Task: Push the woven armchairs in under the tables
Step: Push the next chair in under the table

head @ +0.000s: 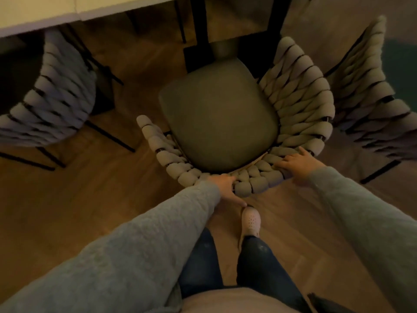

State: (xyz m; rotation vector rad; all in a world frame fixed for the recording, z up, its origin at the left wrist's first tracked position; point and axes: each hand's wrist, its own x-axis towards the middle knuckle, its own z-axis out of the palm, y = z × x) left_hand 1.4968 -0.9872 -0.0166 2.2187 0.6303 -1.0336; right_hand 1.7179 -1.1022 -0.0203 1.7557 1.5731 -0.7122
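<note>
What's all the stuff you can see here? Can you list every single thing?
middle armchair: 1, beige woven back, straight ahead, facing the table
seat cushion: 1, olive green, on the middle armchair
left armchair: 1, grey woven, far left, partly under the table
right armchair: 1, beige-grey woven, right of the middle armchair
table: 1, pale top, upper left
table frame: 1, black, beyond the seat cushion
floor: 1, brown wood, underneath everything
shoe: 1, pale with holes, behind the middle armchair
jeans: 1 pair, dark blue, bottom centre
sleeves: 2, grey, on both arms
left hand: 1, holds the middle armchair's back rim
right hand: 1, holds the same rim, further right
</note>
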